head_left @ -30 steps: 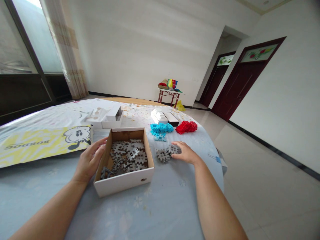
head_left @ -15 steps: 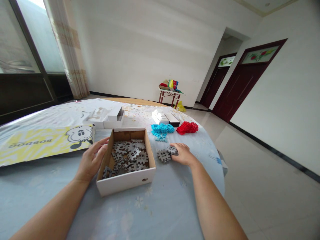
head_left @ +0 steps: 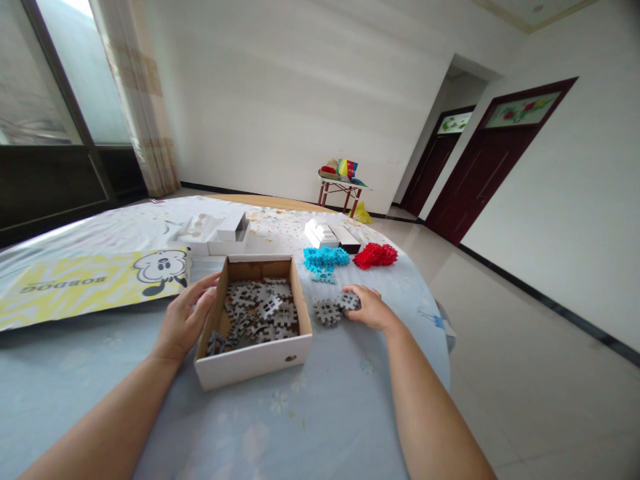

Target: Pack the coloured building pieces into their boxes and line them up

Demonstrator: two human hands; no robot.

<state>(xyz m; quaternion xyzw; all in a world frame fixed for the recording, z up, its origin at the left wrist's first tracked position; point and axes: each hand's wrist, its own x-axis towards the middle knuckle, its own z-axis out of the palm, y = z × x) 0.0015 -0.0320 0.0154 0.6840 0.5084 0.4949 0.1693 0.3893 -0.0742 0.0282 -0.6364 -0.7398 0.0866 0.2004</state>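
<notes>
My right hand point(head_left: 371, 307) is closed on a small stack of grey plastic interlocking tiles point(head_left: 349, 302), just above or on the tablecloth. Touching or close beside that stack is another pile of grey tiles point(head_left: 327, 312). An open white cardboard box point(head_left: 253, 365) sits in front of me, brown inside, with many loose grey notched tiles point(head_left: 271, 307) lying jumbled in it. Along the box's left wall rests my left hand point(head_left: 184, 320), its fingers stretched out and apart from the thumb, the fingertips at the rim. Tips of the right fingers are partly hidden behind the tiles.
Blue tiles point(head_left: 326, 259) and red tiles point(head_left: 376, 255) are heaped beyond my right hand. White boxes point(head_left: 227, 245) and a white pile point(head_left: 320, 233) with a dark-topped box stand farther back. A yellow printed lid point(head_left: 100, 283) lies left. The round table's edge curves along the right.
My right hand, with the grey tiles in it, has shifted very slightly to the right. My left hand stays at the box's wall.
</notes>
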